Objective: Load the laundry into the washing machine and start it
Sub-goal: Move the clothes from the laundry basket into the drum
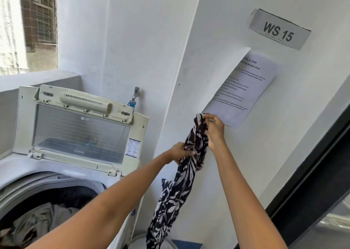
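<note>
A long black garment with a white leaf print hangs in the air to the right of the washing machine. My right hand pinches its top end up by the wall. My left hand grips the cloth lower down, about a hand's length below. The machine's lid stands raised and the drum is open, with beige and dark clothes lying inside it at the lower left.
A printed sheet and a "WS 15" label are stuck to the white wall. A tap sticks out behind the machine. A dark door frame runs along the right. A ledge and window are at the left.
</note>
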Demonstrator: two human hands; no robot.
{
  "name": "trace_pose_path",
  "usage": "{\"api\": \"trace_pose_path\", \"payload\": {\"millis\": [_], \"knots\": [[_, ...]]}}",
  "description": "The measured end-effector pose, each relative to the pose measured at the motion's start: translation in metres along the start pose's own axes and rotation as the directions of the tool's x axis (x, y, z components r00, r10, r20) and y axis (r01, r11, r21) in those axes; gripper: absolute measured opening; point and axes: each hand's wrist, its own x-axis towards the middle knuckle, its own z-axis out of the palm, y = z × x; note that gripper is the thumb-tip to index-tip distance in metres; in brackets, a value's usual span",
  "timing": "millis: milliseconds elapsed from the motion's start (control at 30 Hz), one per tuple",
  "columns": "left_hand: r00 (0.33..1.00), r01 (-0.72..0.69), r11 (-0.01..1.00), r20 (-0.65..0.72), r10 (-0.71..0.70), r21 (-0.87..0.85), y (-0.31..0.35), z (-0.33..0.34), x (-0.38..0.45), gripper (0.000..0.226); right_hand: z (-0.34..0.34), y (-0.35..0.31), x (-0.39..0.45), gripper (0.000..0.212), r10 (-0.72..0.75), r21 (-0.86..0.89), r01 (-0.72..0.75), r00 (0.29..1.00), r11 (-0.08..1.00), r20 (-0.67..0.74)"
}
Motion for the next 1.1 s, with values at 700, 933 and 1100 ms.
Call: {"api": "trace_pose_path", "payload": {"millis": [700, 933, 1100], "knots": [[0.990, 0.118, 0.970, -0.056, -0.132, -0.215, 0.020, -0.017, -0.007, 0.073, -0.027, 0.067, -0.032, 0.026, 0.226, 0.152, -0.224, 0.974, 0.963, 0.003], [0.981, 0.113, 0.975, 0.180, -0.078, -0.193, -0.045, -0.006, -0.029, 0.055, 0.001, 0.040, -0.018, 0.029, 0.331, 0.511, -0.336, 0.938, 0.792, 0.104], [0.992, 0.040, 0.976, -0.112, -0.066, -0.216, -0.055, -0.006, -0.025, 0.023, -0.006, 0.046, -0.004, 0.025, 0.354, 0.653, -0.277, 0.935, 0.705, 0.015]]}}
